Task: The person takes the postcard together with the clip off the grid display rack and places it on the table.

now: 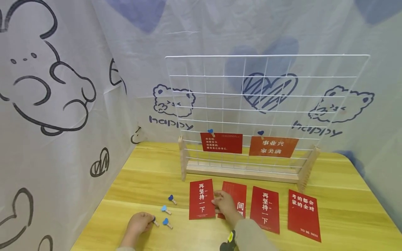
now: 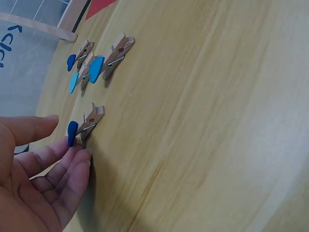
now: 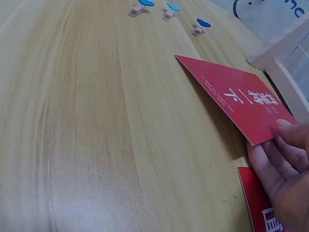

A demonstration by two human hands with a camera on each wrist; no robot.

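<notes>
At the near side, a person's right sleeve (image 1: 254,237), with a black item (image 1: 228,244) bearing a yellow mark at the wrist, extends over a wood-grain desk (image 1: 147,170). The left hand (image 1: 139,223) is low over the desk at the left. Its thumb is apart from the other fingers, whose tips touch the dark blue heart of a wooden clothespin (image 2: 91,120); that clothespin lies on the desk.

Just beyond are three more heart-topped clothespins: one mid-blue (image 1: 167,223), one light blue (image 1: 166,210) and one dark blue (image 1: 172,199).

The right hand (image 1: 226,205) has thumb and fingers clamped on the edge of the leftmost red card (image 1: 201,198). The card is tilted, part of it raised off the desk, in front of the rack's left end. The second red card (image 1: 236,190) lies partly hidden under that hand. The third red card (image 1: 265,209) and the fourth red card (image 1: 303,212) lie to the right, in line.

Behind the cards stands a white wire grid (image 1: 245,75) on a wooden base (image 1: 242,173). Two cards hang on it by blue heart clips: a dark red card (image 1: 221,143) at left, an orange-red card (image 1: 273,147) at right. A printed cloth (image 1: 132,45) with bears and hearts forms the background.
</notes>
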